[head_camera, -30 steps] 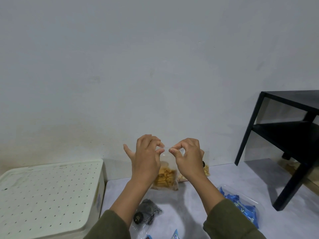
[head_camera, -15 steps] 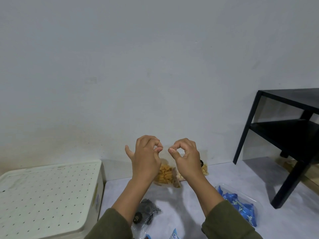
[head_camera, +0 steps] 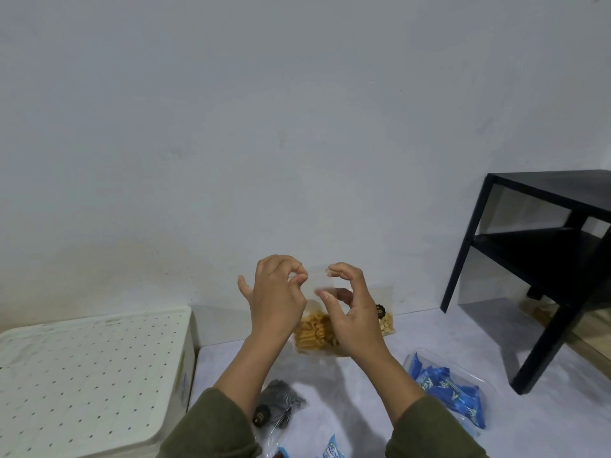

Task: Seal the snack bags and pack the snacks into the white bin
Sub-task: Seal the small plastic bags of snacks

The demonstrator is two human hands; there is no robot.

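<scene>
Head view showed both hands raised in front of the person, working the top edge of a clear bag [head_camera: 317, 328] of yellow stick snacks. The left hand [head_camera: 276, 299] pinched the bag's top strip between thumb and forefinger at its left end. The right hand [head_camera: 350, 312] held the same strip further right, its forefinger curled over the top and its thumb below; whether that thumb pressed the strip fully shut could not be told through the clear plastic. The strip ran left to right between the two hands, so the closing run would probably follow that line, with the right hand nearer the unpressed stretch. The snacks hung low in the bag, below both palms and clear of the seal.

The white bin [head_camera: 92, 385] stood to the near left with its dotted lid on, just beside the left forearm, so the left hand was the closer one for packing. The lid would likely have to come off first.

On the pale grey surface [head_camera: 357, 401] lay a bag of dark snacks [head_camera: 277, 404] near the left sleeve and a bag of blue packets [head_camera: 453, 395] to the right. Another bag of pale snacks [head_camera: 386, 320] stood behind the right hand against the white wall [head_camera: 297, 127]. A black side table [head_camera: 542, 259] stood at the far right.
</scene>
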